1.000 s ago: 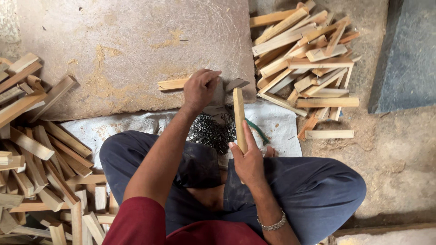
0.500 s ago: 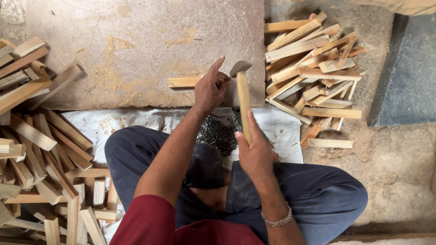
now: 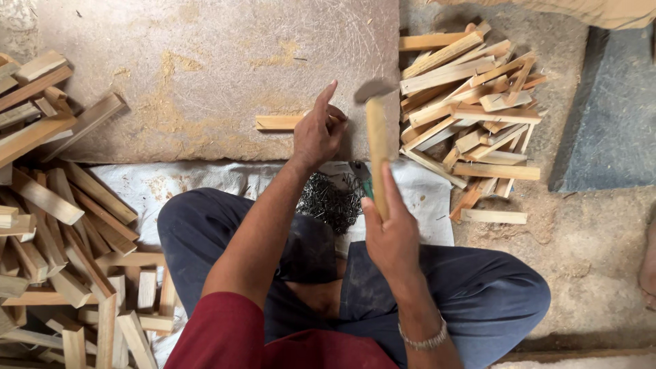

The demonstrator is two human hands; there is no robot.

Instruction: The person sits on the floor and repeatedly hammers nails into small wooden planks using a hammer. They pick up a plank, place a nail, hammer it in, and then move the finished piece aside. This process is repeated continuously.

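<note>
My right hand grips the wooden handle of a hammer, whose metal head is raised and blurred above the stone slab. On the slab, my left hand pinches something small and holds down a short wooden strip, with the index finger stretched up. A heap of dark nails lies on the white cloth between my knees.
A large pile of cut wooden pieces fills the left side. Another stack of wooden strips lies on the right, beside a dark grey slab. Someone's foot shows at the right edge.
The hammer has risen from low beside the left hand to a raised position. My left hand has straightened its index finger while staying on the wooden strip.
</note>
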